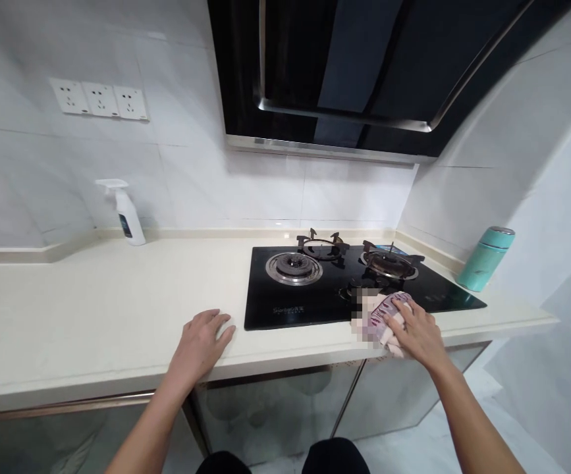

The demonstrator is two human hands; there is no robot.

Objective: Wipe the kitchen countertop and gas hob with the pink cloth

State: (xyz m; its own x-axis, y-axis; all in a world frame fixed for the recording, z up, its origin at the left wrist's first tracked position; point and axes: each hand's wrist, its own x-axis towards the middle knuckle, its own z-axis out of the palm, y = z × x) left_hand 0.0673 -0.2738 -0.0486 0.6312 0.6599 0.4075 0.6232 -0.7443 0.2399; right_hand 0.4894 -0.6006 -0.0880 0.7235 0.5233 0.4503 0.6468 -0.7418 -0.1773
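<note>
My left hand (200, 345) lies on the pale countertop (117, 316), left of the stove, fingers loosely spread and holding nothing. Under my right hand (416, 329) is a pinkish cloth (381, 319) with a purple pattern, bunched and pressed at the front edge of the black glass gas stove (315, 303). My fingers curl over the cloth; part of it is blurred by blocky squares. Beside the cloth are the dark stove knobs (354, 289). The left burner (294, 266) has no pan support on it, while the right burner (390, 262) carries one.
A loose black pan support (322, 247) sits at the stove's back. To its right stands a turquoise thermos (486, 259) by the wall. A white spray bottle (130, 217) is at the back left, below wall sockets (101, 100). The dark range hood (325, 79) overhangs the stove.
</note>
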